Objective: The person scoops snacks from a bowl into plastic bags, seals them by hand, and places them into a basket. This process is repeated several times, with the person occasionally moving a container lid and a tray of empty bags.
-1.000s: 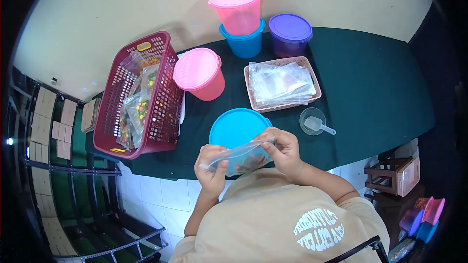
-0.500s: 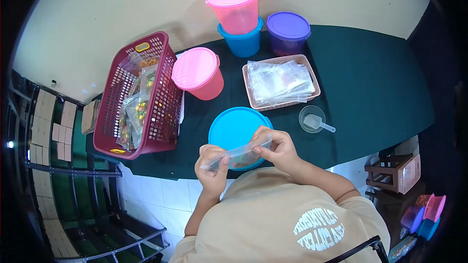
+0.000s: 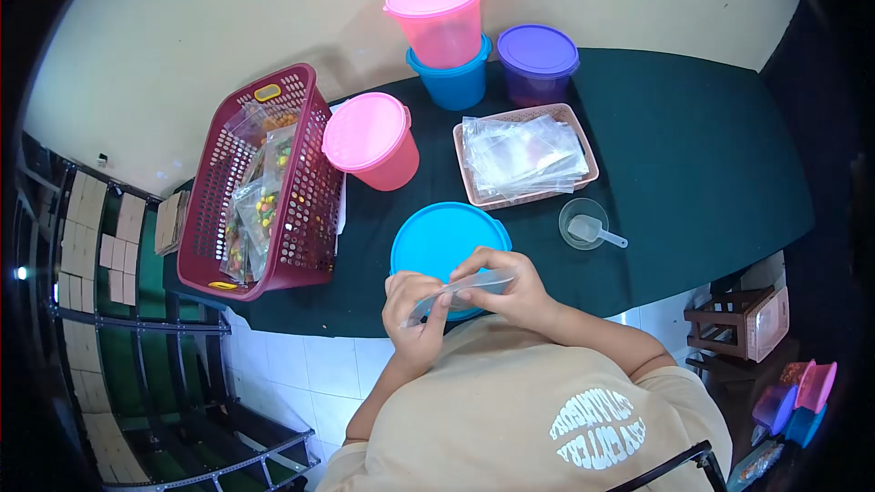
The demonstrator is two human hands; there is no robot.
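A clear plastic zip bag (image 3: pixel 489 281) is stretched between my two hands, close to my body. My left hand (image 3: pixel 415 312) pinches its left part between thumb and fingers. My right hand (image 3: pixel 510 286) pinches the bag further right, thumb near the left thumb. What the bag holds is hidden by my fingers. Just beyond and partly under my hands is a round blue lid (image 3: pixel 447 235) on a tub.
At left stands a maroon basket (image 3: pixel 310 228) with filled bags (image 3: pixel 264 205). A pink tub (image 3: pixel 372 138) is beside it. Behind are a pink tub (image 3: pixel 439 23) on a blue tub (image 3: pixel 453 84), and a purple tub (image 3: pixel 538 59). A tray (image 3: pixel 592 164) holds clear bags; a scoop (image 3: pixel 588 229) lies in a cup.
My hands have drawn closer together, the left one moving right. The bag between them is now more tilted and bunched at the middle.
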